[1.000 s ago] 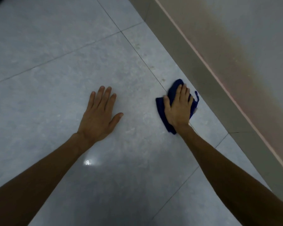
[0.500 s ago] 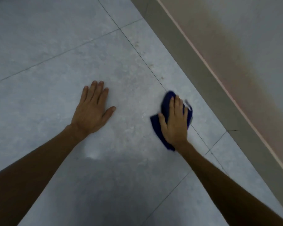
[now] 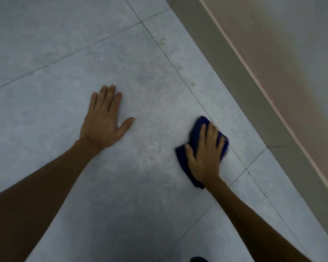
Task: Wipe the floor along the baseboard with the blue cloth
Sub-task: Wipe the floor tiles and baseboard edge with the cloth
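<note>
Pressing down with the right hand [image 3: 204,157], palm flat and fingers nearly straight and close together, on top of the blue cloth [image 3: 198,129]. Nothing curled round the fabric, only weight laid on it. Bunched cloth poking out beyond the fingertips, past the thumb side, and back under the wrist in a dark point. Slight blur along the little-finger edge of cloth and hand.

Under the fingertips, a thin grout line [image 3: 178,72] running away ahead of the hand, with the cloth lying across it. Just right of the wrist, a crossing joint between tiles. Farther ahead of the fingertips along that line, a few faint brownish specks [image 3: 180,69] on the tile.

To the right of the hand, a narrow strip of bare tile, then the grey-beige baseboard [image 3: 235,72] slanting alongside; cloth near it but not touching. Beyond the baseboard, the pale wall [image 3: 292,53] with a pinkish edge at its foot.

Well apart to the left and a little ahead, the left hand [image 3: 102,121], spread flat on the grey floor [image 3: 45,53], fingers straight and together, thumb angled out toward the right hand, holding nothing.

Back near the right forearm, at the lower edge of view, a sliver of something dark [image 3: 198,259], too little showing to tell what.
</note>
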Tool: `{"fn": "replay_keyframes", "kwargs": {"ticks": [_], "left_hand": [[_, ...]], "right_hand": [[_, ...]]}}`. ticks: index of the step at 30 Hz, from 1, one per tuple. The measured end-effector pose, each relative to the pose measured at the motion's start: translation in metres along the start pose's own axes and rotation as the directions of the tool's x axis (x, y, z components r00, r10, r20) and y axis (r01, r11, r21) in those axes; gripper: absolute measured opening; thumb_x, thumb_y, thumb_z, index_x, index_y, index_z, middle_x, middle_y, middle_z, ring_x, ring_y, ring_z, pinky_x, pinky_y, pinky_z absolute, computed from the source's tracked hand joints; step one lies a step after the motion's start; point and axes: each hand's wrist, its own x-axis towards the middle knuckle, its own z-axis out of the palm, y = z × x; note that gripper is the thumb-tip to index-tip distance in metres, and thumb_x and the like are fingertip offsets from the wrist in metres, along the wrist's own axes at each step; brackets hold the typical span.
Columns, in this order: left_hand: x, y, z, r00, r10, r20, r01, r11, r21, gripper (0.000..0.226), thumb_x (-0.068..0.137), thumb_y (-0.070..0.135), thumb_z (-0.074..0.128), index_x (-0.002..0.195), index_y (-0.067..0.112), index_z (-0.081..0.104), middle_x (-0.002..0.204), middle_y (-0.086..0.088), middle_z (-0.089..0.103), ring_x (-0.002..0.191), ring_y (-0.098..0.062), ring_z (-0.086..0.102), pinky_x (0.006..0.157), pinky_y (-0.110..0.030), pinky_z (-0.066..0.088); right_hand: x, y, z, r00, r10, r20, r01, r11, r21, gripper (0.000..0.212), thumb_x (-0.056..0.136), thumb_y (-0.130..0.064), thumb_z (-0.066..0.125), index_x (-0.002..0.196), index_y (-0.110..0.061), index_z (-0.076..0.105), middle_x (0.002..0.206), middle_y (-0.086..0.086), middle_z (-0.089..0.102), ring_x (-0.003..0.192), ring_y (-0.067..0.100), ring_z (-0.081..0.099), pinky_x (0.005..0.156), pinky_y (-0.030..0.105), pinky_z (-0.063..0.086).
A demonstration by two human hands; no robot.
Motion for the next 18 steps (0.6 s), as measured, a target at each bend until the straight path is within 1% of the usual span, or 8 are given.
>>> {"fn": "replay_keyframes", "kwargs": {"ticks": [2,5,7,9,11,13,15,18], "left_hand": [[0.000,0.000,0.000,1.000,-0.007,-0.011,0.007,1.000,-0.014,0.085,0.099,0.062,0.040,0.153,-0.004,0.034,0.163,-0.025,0.028,0.154,-0.040,0.021,0.126,-0.056,0.014],[0.001,0.001,0.001,0.999,-0.011,-0.033,0.009,0.999,-0.035,0.084,0.099,0.060,0.044,0.152,-0.005,0.035,0.161,-0.027,0.030,0.153,-0.042,0.023,0.126,-0.057,0.016],[0.001,0.001,0.002,1.000,-0.016,-0.023,0.015,0.999,-0.035,0.085,0.098,0.059,0.045,0.152,-0.005,0.034,0.161,-0.027,0.030,0.153,-0.042,0.023,0.126,-0.057,0.015],[0.000,0.000,0.003,1.000,-0.020,-0.018,0.020,1.000,-0.023,0.085,0.099,0.059,0.045,0.153,-0.005,0.034,0.161,-0.027,0.029,0.153,-0.041,0.023,0.126,-0.056,0.015],[-0.001,-0.002,0.003,1.000,-0.016,-0.017,0.015,1.000,-0.019,0.084,0.099,0.059,0.043,0.153,-0.006,0.034,0.162,-0.026,0.030,0.153,-0.041,0.022,0.126,-0.056,0.014],[0.000,-0.003,0.002,1.000,-0.013,-0.021,0.013,1.000,-0.010,0.084,0.099,0.060,0.042,0.153,-0.005,0.034,0.162,-0.026,0.029,0.153,-0.040,0.022,0.127,-0.054,0.013],[0.001,-0.001,0.001,1.000,-0.014,-0.012,0.014,1.000,-0.009,0.084,0.099,0.060,0.042,0.153,-0.005,0.034,0.162,-0.026,0.030,0.153,-0.041,0.022,0.127,-0.054,0.013],[0.003,0.002,0.000,1.000,-0.025,-0.018,0.025,1.000,-0.013,0.084,0.099,0.060,0.043,0.152,-0.005,0.034,0.161,-0.027,0.031,0.153,-0.041,0.023,0.126,-0.055,0.014]], "right_hand": [[-0.011,0.042,-0.006,0.976,0.216,-0.028,-0.216,0.976,0.004,0.084,0.097,-0.062,0.031,0.160,-0.008,0.014,0.168,0.017,0.012,0.156,0.035,0.010,0.124,0.061,0.004],[0.062,0.055,-0.017,0.868,0.490,-0.083,-0.490,0.871,0.021,0.091,0.094,-0.063,0.023,0.160,-0.002,0.012,0.166,0.024,0.014,0.153,0.042,0.015,0.120,0.064,0.014],[0.113,0.024,-0.017,0.905,0.420,-0.074,-0.420,0.908,0.018,0.086,0.093,-0.056,0.024,0.161,-0.004,0.012,0.167,0.023,0.013,0.153,0.042,0.015,0.122,0.061,0.011],[0.120,-0.010,-0.010,0.981,0.179,-0.074,-0.178,0.984,0.014,0.080,0.094,-0.050,0.027,0.161,-0.008,0.015,0.168,0.017,0.014,0.155,0.037,0.014,0.124,0.057,0.008],[0.072,-0.018,-0.005,0.998,-0.044,-0.036,0.046,0.998,0.036,0.075,0.097,-0.049,0.033,0.161,-0.014,0.017,0.169,0.011,0.016,0.156,0.031,0.012,0.126,0.054,0.004],[0.004,0.004,-0.005,0.998,-0.065,0.002,0.065,0.995,0.069,0.076,0.097,-0.051,0.035,0.162,-0.017,0.015,0.170,0.007,0.013,0.158,0.027,0.007,0.126,0.052,-0.002],[-0.030,0.040,-0.007,0.991,0.135,-0.012,-0.133,0.987,0.094,0.081,0.093,-0.053,0.038,0.161,-0.016,0.015,0.170,0.007,0.014,0.157,0.027,0.009,0.126,0.052,0.000],[0.029,0.055,-0.013,0.844,0.526,-0.101,-0.518,0.850,0.096,0.087,0.089,-0.056,0.028,0.160,-0.008,0.017,0.167,0.016,0.019,0.154,0.037,0.018,0.125,0.057,0.008]]}}
